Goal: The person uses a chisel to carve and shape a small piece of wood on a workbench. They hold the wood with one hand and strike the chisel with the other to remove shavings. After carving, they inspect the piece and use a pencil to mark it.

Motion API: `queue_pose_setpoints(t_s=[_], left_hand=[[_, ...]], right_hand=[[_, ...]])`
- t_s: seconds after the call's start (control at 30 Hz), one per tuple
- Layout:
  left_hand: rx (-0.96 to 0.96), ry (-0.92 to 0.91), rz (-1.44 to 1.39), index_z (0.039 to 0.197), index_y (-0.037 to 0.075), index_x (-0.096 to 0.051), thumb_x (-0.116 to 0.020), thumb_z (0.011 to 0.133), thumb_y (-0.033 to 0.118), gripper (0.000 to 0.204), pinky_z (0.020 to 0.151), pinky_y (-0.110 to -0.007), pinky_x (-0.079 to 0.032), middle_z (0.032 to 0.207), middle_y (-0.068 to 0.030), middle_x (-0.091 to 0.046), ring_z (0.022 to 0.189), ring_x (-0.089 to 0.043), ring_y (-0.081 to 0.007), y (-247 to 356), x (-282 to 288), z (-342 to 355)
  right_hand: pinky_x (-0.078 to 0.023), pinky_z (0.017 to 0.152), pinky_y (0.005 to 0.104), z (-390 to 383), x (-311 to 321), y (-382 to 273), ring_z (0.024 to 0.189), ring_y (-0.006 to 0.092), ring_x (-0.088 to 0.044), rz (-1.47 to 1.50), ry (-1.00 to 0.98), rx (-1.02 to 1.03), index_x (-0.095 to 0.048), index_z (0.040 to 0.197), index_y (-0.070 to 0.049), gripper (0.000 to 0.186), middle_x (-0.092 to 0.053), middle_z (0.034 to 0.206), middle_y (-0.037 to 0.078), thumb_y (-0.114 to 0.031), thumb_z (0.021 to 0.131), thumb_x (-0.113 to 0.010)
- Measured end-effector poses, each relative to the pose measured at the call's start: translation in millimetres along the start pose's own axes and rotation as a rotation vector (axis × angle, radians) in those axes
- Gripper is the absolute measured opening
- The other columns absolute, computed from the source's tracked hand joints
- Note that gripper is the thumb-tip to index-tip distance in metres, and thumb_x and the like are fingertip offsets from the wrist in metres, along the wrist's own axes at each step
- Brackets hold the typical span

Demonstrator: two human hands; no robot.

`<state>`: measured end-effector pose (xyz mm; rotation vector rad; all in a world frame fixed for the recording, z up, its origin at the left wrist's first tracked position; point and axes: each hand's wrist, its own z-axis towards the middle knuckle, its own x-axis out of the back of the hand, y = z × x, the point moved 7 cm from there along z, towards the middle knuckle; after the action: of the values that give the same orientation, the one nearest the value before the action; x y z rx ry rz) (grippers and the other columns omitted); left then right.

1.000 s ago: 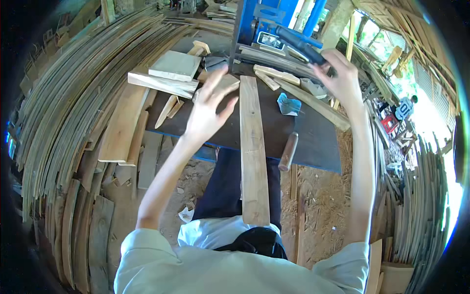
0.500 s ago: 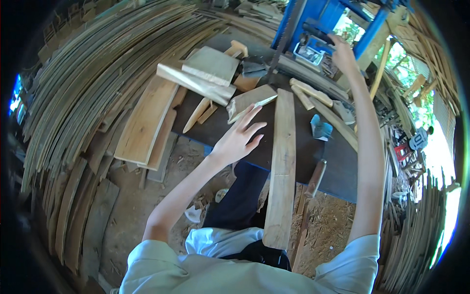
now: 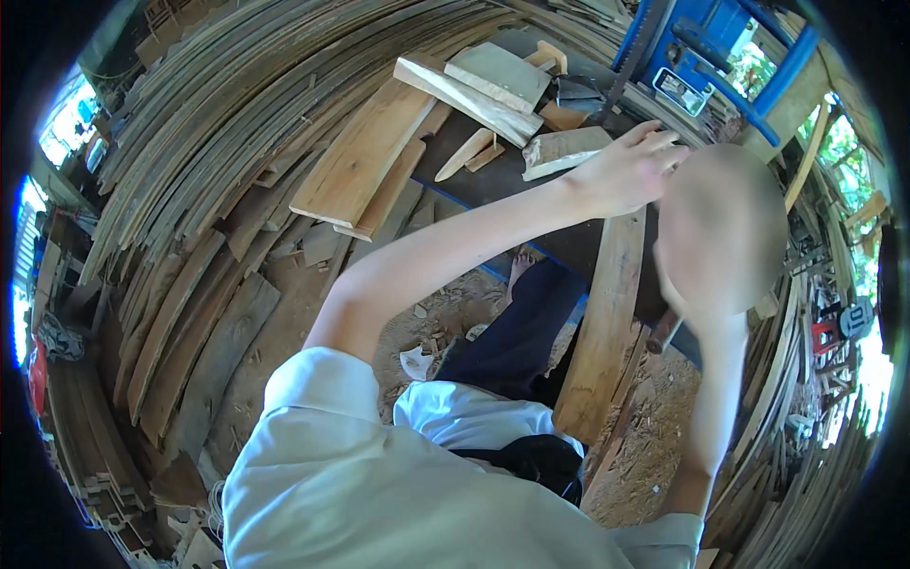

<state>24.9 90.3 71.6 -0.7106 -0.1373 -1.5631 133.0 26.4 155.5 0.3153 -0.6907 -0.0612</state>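
My left hand (image 3: 630,173) reaches across to the right above the dark work table, its fingers loosely bent and apart, nothing visible in them. Close beside it is my right hand (image 3: 722,232), raised nearer to me; a blurred oval patch covers it, so its fingers and anything in them are hidden. Below the left hand a long plank (image 3: 607,313) extends off the table toward my waist. Just past the left wrist, a short wood block (image 3: 566,150) lies on the table. A round wooden piece (image 3: 664,332) sticks out at the table's front edge below my right hand.
Beyond my hands stands a blue machine (image 3: 701,43) with an upright saw blade (image 3: 637,47). More blocks (image 3: 498,76) and wide boards (image 3: 365,156) lie left on the table. Long stacked planks (image 3: 227,123) curve along the left. Wood scraps litter the ground (image 3: 626,474).
My right hand has come back from the blue machine toward me. The left hand has swung right to meet it, its fingers now bent. The view has shifted left.
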Motion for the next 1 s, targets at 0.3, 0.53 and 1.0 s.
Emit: queue_pose_setpoints(t_s=[0.3, 0.53, 1.0], left_hand=[[-0.346, -0.045, 0.22, 0.094, 0.015, -0.071, -0.062, 0.077, 0.022, 0.021, 0.113, -0.054, -0.023, 0.126, -0.0055, -0.056, 0.128, -0.043, -0.0227, 101.6, -8.7, 70.8], [-0.407, -0.116, 0.281, 0.097, 0.017, -0.071, -0.062, 0.078, 0.023, 0.021, 0.115, -0.054, -0.02, 0.129, -0.0035, -0.055, 0.129, -0.041, -0.0208, 122.5, -0.5, 67.4], [-0.419, -0.115, 0.331, 0.096, 0.018, -0.071, -0.062, 0.078, 0.023, 0.02, 0.115, -0.055, -0.019, 0.13, -0.0023, -0.055, 0.13, -0.041, -0.0193, 127.1, -8.9, 73.3]], right_hand=[[-0.044, 0.076, 0.0395, -42.7, 20.9, -45.2, 0.086, 0.0246, -0.047, 0.102, -0.188, -0.124, -0.064, 0.119, -0.006, 0.055, -0.052, 0.106, 0.009, -0.003, 0.064, -0.064], [-0.041, 0.077, 0.0395, -46.2, -2.4, -32.1, 0.087, 0.0255, -0.047, 0.198, -0.222, -0.142, -0.06, 0.125, -0.01, 0.061, -0.048, 0.103, 0.007, -0.003, 0.065, -0.066], [-0.04, 0.074, 0.0389, -60.9, -12.4, -48.3, 0.079, 0.022, -0.044, 0.079, -0.378, -0.202, -0.05, 0.137, -0.011, 0.068, -0.045, 0.085, 0.006, -0.005, 0.071, -0.064]])
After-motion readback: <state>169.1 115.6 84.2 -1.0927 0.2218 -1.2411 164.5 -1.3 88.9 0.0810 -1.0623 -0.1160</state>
